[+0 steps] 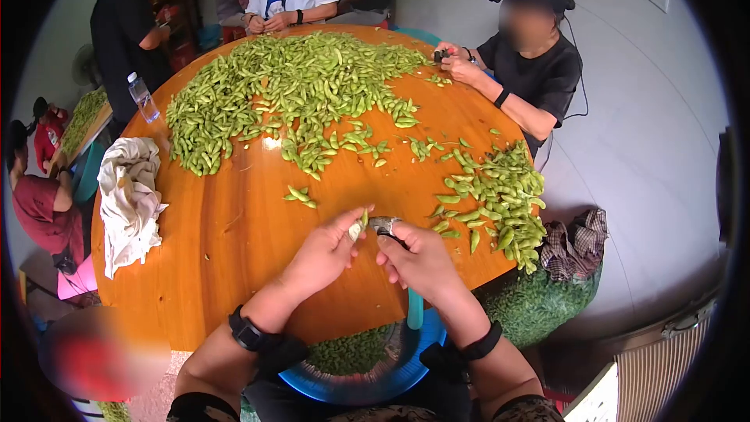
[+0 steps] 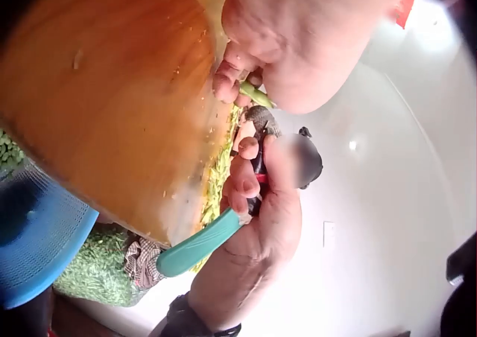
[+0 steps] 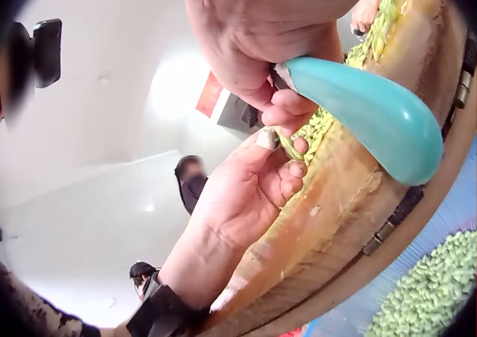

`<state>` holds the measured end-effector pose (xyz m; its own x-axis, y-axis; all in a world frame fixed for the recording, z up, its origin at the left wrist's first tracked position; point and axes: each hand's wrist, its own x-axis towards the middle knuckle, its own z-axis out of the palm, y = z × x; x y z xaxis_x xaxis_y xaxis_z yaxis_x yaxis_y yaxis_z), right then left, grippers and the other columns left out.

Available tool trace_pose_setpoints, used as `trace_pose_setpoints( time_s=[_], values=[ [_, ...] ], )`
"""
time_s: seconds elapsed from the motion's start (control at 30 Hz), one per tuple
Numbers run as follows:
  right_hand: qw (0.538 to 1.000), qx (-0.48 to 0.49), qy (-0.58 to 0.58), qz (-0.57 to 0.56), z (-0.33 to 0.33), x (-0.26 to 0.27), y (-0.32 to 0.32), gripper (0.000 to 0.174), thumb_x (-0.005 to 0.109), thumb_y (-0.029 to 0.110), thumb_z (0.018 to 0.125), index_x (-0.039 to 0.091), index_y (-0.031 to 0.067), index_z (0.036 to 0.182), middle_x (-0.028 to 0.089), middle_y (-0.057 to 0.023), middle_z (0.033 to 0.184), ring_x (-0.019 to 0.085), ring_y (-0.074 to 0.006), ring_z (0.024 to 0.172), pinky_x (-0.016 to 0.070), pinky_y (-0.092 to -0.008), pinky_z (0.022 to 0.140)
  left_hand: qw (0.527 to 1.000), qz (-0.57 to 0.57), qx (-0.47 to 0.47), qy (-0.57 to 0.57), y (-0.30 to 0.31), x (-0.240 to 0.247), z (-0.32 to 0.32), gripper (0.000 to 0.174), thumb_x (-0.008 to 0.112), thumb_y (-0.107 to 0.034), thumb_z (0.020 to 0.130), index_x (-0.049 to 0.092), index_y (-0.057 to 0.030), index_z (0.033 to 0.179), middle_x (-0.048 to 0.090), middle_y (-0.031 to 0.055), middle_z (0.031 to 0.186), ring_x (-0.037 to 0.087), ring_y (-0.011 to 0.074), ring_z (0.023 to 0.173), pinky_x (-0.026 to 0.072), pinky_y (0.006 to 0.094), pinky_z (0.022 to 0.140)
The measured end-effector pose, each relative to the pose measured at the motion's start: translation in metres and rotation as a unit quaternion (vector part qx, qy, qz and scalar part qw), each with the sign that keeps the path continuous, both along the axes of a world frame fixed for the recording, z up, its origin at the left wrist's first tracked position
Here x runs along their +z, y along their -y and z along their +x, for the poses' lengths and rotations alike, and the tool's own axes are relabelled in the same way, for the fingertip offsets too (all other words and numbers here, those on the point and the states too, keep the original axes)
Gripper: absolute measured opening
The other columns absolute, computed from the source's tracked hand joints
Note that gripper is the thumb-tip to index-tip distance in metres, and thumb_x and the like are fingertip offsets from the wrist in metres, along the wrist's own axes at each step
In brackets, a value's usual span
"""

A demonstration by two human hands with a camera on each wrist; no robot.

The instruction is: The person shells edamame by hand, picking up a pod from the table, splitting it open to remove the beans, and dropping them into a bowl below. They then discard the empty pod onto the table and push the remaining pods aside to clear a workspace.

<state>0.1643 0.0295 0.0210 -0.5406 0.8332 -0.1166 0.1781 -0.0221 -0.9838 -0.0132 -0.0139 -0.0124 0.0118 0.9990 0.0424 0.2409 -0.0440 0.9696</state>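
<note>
My left hand [image 1: 350,236] pinches a green soybean pod [image 1: 358,227] by its end, just above the near edge of the round orange table [image 1: 234,250]. My right hand [image 1: 391,246] grips scissors [image 1: 385,225] with a teal handle [image 1: 415,311], their metal tip right at the pod. From the left wrist, the left hand's fingers [image 2: 227,80] hold the pod [image 2: 257,95], and the right hand [image 2: 261,195] curls round the teal handle [image 2: 197,244]. In the right wrist view, the teal handle [image 3: 373,113] fills the right side, with the left hand [image 3: 238,195] beyond it.
A large heap of pods [image 1: 289,86] covers the far half of the table, with a smaller pile [image 1: 500,203] at right. A blue basin [image 1: 375,371] of pods sits below my arms. A white cloth [image 1: 129,195] and bottle [image 1: 143,98] lie left. Other people sit around the table.
</note>
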Motion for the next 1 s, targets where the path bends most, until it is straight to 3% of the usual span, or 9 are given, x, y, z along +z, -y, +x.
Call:
trace_pose_setpoints(
  time_s=[0.13,0.2,0.23,0.33,0.4,0.43,0.63,0.8,1.0],
  values=[
    [0.998,0.007,-0.028,-0.048,0.002,-0.005,-0.001,0.014,0.053,0.012,0.093,0.061,0.0029,0.1,0.059,-0.0006,0.07,0.054,-0.006,0.048,0.0397,-0.0208,0.038,0.982,0.085,-0.03,-0.168,0.004,0.005,0.005,0.045,0.046,-0.007,0.097,0.04,-0.0096,0.141,0.058,0.0119,0.099,0.062,0.0177,0.079,0.0503,0.0279,0.066],
    [0.998,0.013,-0.03,-0.055,0.003,-0.005,0.0,0.014,0.053,0.012,0.094,0.061,0.0028,0.101,0.058,-0.0005,0.07,0.053,-0.0059,0.048,0.0395,-0.0206,0.038,0.959,0.156,-0.006,-0.235,0.005,0.013,0.009,0.051,0.051,-0.002,0.089,0.041,-0.0077,0.139,0.057,0.0235,0.106,0.059,0.0434,0.088,0.052,0.0411,0.074],
    [0.997,0.02,-0.032,-0.063,0.003,-0.004,0.001,0.014,0.053,0.012,0.094,0.061,0.0026,0.101,0.058,-0.0005,0.071,0.053,-0.0058,0.048,0.0392,-0.0204,0.038,0.96,0.156,-0.006,-0.234,0.005,0.01,0.008,0.051,0.051,-0.002,0.089,0.041,-0.0077,0.139,0.057,0.0235,0.106,0.059,0.0434,0.088,0.052,0.0411,0.074],
    [0.998,0.016,-0.024,-0.063,0.001,-0.004,0.005,0.015,0.053,0.012,0.094,0.061,0.0028,0.102,0.058,-0.0004,0.07,0.053,-0.0057,0.048,0.0389,-0.0202,0.037,0.943,0.203,0.013,-0.265,0.003,0.002,0.005,0.052,0.056,-0.002,0.086,0.044,-0.0073,0.136,0.06,0.0225,0.107,0.061,0.0405,0.092,0.0519,0.042,0.076],
    [0.997,0.009,-0.034,-0.068,-0.002,-0.002,0.007,0.012,0.052,0.011,0.095,0.06,0.0028,0.093,0.057,-0.0003,0.069,0.052,-0.0051,0.048,0.0378,-0.0193,0.038,0.946,0.212,0.025,-0.245,0.002,0.0,0.005,0.054,0.056,0.008,0.08,0.051,-0.0068,0.132,0.065,0.0188,0.101,0.064,0.0292,0.076,0.0523,0.0321,0.072],
    [0.996,0.002,-0.044,-0.074,-0.003,-0.001,0.009,0.015,0.051,0.011,0.095,0.058,0.0027,0.084,0.057,-0.0002,0.068,0.051,-0.0045,0.048,0.0366,-0.0184,0.038,0.946,0.212,0.025,-0.244,0.002,0.0,0.006,0.054,0.056,0.008,0.08,0.051,-0.0068,0.132,0.065,0.0188,0.101,0.064,0.0292,0.076,0.0523,0.0321,0.072],
    [0.991,-0.017,-0.099,-0.093,-0.007,-0.012,0.005,0.011,0.054,0.009,0.094,0.059,0.0029,0.086,0.057,-0.0012,0.068,0.047,-0.0055,0.046,0.0329,-0.0194,0.037,0.976,0.14,0.025,-0.162,0.002,-0.002,0.003,0.047,0.055,0.004,0.086,0.054,-0.0104,0.131,0.068,0.0075,0.09,0.061,0.0109,0.064,0.0517,0.0237,0.063],
    [0.966,0.026,-0.162,-0.199,0.004,-0.019,-0.013,0.01,0.057,0.011,0.092,0.062,0.0033,0.095,0.057,-0.0014,0.068,0.046,-0.0068,0.044,0.0328,-0.0206,0.035,0.985,-0.051,-0.066,0.149,-0.003,0.002,-0.007,0.036,0.052,-0.01,0.096,0.054,-0.0105,0.132,0.065,0.0021,0.086,0.059,0.009,0.063,0.0503,0.0213,0.058],
    [0.93,0.043,-0.202,-0.304,0.007,-0.019,-0.021,0.011,0.059,0.012,0.09,0.063,0.0022,0.088,0.059,-0.0033,0.069,0.047,-0.0077,0.043,0.0314,-0.0214,0.034,0.939,-0.146,-0.082,0.3,-0.005,0.01,-0.011,0.034,0.05,-0.015,0.097,0.053,-0.0103,0.131,0.062,0.0013,0.083,0.056,0.0072,0.059,0.0461,0.0207,0.051]
  ],
)
